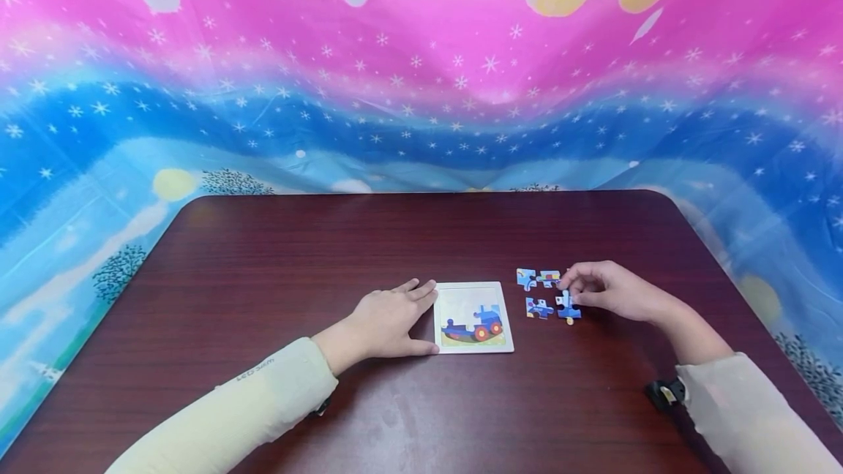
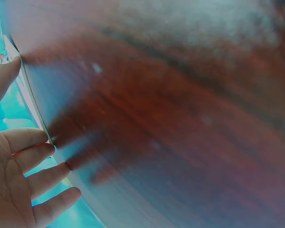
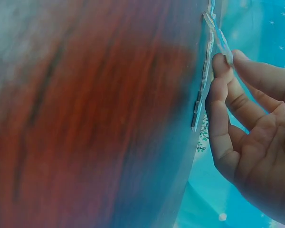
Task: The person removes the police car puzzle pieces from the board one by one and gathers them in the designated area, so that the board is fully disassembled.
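Note:
A white-rimmed puzzle tray (image 1: 474,349) lies on the table, its picture of a blue train with red wheels partly filled in. My left hand (image 1: 391,322) rests at the tray's left edge, thumb and fingertips touching the rim; in the left wrist view the fingers (image 2: 50,178) are spread and nearly straight. To the right of the tray, my right hand (image 1: 615,291) pinches a jigsaw piece (image 3: 221,40) between thumb and fingers, tilted up from the others in the right wrist view. Beside it lie loose jigsaw pieces (image 1: 538,308), blue with bits of other colours.
The dark red-brown wooden table (image 1: 296,240) has rounded far corners. Behind and around it hangs a pink and blue cloth (image 1: 421,93) with white snowflakes. A black strap (image 1: 665,393) shows at the right wrist.

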A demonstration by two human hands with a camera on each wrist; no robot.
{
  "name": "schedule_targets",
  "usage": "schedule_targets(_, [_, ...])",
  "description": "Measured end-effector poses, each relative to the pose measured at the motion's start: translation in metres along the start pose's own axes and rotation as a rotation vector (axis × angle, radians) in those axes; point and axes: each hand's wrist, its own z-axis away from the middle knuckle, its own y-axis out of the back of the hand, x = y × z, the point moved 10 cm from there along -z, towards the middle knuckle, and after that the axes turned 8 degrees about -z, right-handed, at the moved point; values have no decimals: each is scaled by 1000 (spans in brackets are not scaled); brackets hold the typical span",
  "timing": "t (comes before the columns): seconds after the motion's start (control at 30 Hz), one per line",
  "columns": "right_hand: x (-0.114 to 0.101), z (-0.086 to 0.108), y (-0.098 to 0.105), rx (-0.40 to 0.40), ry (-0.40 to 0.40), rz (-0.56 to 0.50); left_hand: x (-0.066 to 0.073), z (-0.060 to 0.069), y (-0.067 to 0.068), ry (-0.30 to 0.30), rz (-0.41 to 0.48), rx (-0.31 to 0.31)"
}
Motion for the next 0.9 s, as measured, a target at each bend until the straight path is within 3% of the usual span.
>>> schedule_targets(0.43, [1, -2, 4, 30, -7, 62, 0, 0, 0, -2, -8, -6])
schedule_targets(0.9, [-39, -35, -34, -68, 107, 91, 0, 0, 0, 1, -6, 2])
